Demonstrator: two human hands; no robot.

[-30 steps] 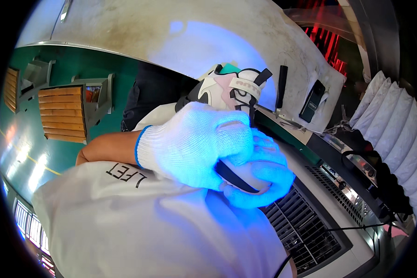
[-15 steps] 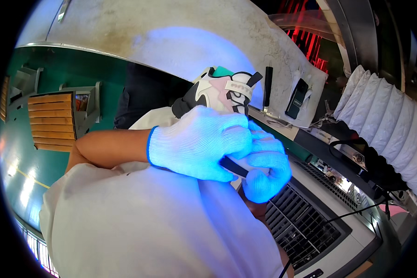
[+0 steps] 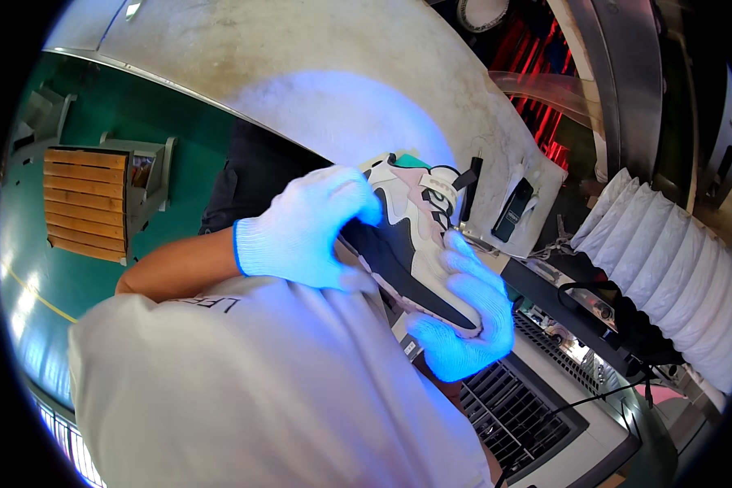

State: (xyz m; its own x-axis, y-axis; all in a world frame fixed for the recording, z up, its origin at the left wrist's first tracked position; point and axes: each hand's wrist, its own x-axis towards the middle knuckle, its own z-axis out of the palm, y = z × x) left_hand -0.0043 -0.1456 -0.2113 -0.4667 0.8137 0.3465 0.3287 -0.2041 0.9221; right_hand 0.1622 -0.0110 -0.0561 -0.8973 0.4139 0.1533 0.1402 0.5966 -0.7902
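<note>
A sneaker [image 3: 419, 256] in white, black and pale pink is held up in front of my body, tilted, its side facing up and its dark toe pointing to the lower right. White gloves with a blue tint from the light cover both hands. My right hand [image 3: 472, 317] is wrapped round the toe end. At the heel, my left hand [image 3: 309, 224] curls against the shoe, fingers on the upper and thumb near the sole; part of the heel is hidden behind it. A teal piece shows inside the collar, and a strap sticks up beyond the laces.
A worn pale worktop [image 3: 195, 49] lies ahead, with a phone [image 3: 514, 210] and a black stick-like tool [image 3: 472, 189] near its right edge. A white ribbed duct [image 3: 667, 276] stands at right, above a machine with a black grille [image 3: 516, 423]. A wooden-slatted seat [image 3: 85, 199] is at left.
My left hand has drawn back leftward from the toe to the heel, uncovering the shoe's side. The sneaker has come lower and nearer, and my right hand still holds its toe.
</note>
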